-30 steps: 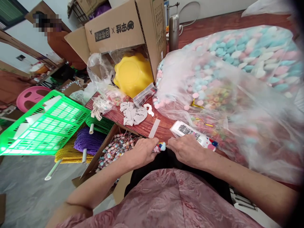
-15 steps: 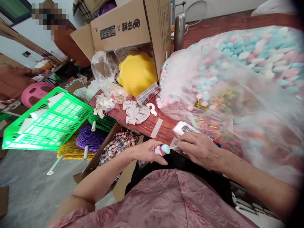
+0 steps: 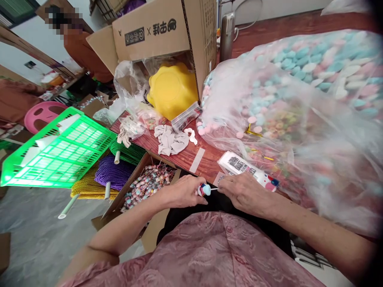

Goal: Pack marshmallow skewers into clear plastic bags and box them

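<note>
The thin white straight stick [image 3: 214, 189] could bend or slip if the right hand [image 3: 242, 190], pinching its end, tugs askew — and the small multicoloured, pale-blue-tipped piece [image 3: 204, 189] could drop if the left hand [image 3: 186, 192], curled around it, loosens; it lies on that hand's thumb side, facing the right hand

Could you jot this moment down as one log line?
left hand: holds candy-like piece | right hand: pinches its white stick | on table: printed packet, bagged pastel pieces
</note>
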`<action>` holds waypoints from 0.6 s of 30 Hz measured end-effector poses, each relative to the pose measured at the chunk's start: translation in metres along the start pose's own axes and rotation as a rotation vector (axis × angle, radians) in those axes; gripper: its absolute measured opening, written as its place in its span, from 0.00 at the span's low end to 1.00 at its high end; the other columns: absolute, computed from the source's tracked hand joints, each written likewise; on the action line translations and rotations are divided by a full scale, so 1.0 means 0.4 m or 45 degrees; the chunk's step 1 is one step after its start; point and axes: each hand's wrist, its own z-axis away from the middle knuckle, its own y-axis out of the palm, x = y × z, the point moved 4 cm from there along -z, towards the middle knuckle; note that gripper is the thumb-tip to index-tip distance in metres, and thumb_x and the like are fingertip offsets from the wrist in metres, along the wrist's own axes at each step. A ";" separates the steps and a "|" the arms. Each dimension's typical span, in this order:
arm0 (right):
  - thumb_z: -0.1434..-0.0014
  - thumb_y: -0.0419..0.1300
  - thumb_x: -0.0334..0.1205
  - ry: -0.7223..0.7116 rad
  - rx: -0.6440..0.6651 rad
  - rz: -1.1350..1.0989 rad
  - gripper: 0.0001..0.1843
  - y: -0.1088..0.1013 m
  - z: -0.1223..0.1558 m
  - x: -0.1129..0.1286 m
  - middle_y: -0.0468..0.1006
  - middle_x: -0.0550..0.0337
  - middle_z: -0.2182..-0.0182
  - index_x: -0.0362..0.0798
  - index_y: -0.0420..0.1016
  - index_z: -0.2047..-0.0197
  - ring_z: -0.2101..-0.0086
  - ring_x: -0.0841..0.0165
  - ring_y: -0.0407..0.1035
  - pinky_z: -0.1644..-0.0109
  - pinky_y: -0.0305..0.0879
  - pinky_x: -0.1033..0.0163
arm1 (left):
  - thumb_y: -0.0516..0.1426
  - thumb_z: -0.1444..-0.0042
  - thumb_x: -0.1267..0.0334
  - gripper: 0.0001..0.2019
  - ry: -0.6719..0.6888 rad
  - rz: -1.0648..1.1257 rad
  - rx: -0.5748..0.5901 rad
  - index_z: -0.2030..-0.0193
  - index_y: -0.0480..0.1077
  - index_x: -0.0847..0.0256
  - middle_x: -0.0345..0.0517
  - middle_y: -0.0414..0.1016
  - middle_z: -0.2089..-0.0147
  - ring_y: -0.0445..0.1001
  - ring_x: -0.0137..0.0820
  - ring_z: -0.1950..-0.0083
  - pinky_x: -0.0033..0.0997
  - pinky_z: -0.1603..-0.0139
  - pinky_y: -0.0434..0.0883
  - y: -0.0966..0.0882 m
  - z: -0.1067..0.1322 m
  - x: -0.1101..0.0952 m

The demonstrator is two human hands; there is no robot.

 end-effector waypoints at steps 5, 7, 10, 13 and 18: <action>0.34 0.52 0.36 -0.035 -0.195 -0.010 0.10 -0.034 -0.008 0.005 0.76 0.54 0.61 0.48 0.74 0.55 0.62 0.65 0.64 0.62 0.51 0.60 | 0.64 0.50 0.56 0.14 -0.024 -0.213 -0.034 0.59 0.70 0.60 0.44 0.77 0.61 0.75 0.37 0.60 0.30 0.62 0.65 -0.005 0.002 0.006; 0.34 0.53 0.36 -0.075 -0.278 -0.039 0.10 -0.050 -0.014 0.013 0.76 0.54 0.61 0.48 0.75 0.55 0.60 0.64 0.64 0.59 0.52 0.59 | 0.65 0.50 0.57 0.14 0.008 -0.183 0.007 0.60 0.70 0.60 0.42 0.76 0.64 0.74 0.35 0.63 0.29 0.63 0.64 -0.003 -0.005 0.001; 0.36 0.52 0.32 -0.170 -0.331 -0.009 0.10 -0.055 -0.026 0.028 0.77 0.56 0.64 0.46 0.75 0.60 0.62 0.65 0.63 0.58 0.51 0.57 | 0.65 0.51 0.57 0.13 0.057 -0.120 0.069 0.62 0.70 0.60 0.39 0.74 0.67 0.72 0.32 0.66 0.28 0.65 0.63 0.001 -0.016 -0.008; 0.38 0.53 0.30 -0.248 -0.326 0.062 0.09 -0.037 -0.032 0.033 0.76 0.57 0.67 0.45 0.74 0.64 0.64 0.65 0.62 0.60 0.49 0.56 | 0.66 0.52 0.57 0.13 0.100 -0.100 0.071 0.63 0.70 0.61 0.38 0.74 0.67 0.72 0.31 0.67 0.27 0.66 0.63 -0.001 -0.021 -0.018; 0.37 0.52 0.30 -0.375 -0.317 0.133 0.08 -0.002 -0.031 0.036 0.76 0.57 0.69 0.45 0.73 0.64 0.65 0.65 0.61 0.57 0.49 0.55 | 0.66 0.53 0.59 0.13 0.139 -0.139 0.086 0.64 0.69 0.61 0.39 0.74 0.66 0.72 0.32 0.66 0.27 0.66 0.63 0.002 -0.019 -0.037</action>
